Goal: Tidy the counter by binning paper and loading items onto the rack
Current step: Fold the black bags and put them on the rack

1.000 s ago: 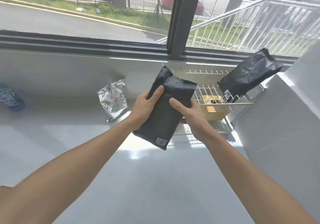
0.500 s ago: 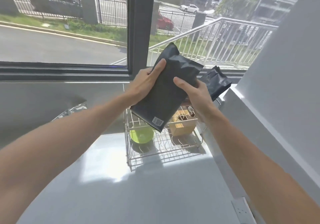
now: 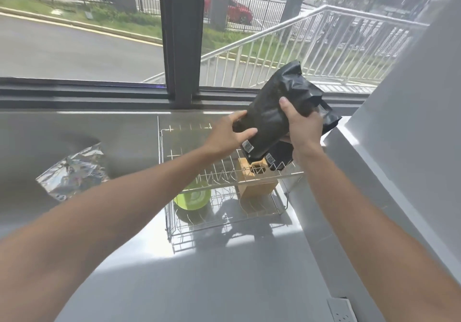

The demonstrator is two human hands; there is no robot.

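A black pouch [image 3: 270, 119] with a small white barcode label hangs tilted above the right end of the two-tier wire rack [image 3: 184, 169]. My left hand [image 3: 229, 134] grips its lower left edge and my right hand [image 3: 303, 127] clasps its middle. Behind and under it leans a second black pouch [image 3: 329, 122], its lower end resting on the rack's upper tier. A wooden block [image 3: 254, 179] sits in the rack beneath the pouches, and a green bowl [image 3: 193, 198] lies on the lower tier.
A crumpled silver foil bag [image 3: 72, 175] lies on the grey counter [image 3: 199, 279] to the left of the rack. A white wall [image 3: 399, 147] closes in on the right, with a socket [image 3: 340, 310] at the counter's front right. The window sill runs behind.
Both hands have carried the black pouch to the right and lowered it over the rack's right end, against the second pouch. The view has shifted closer to the rack.
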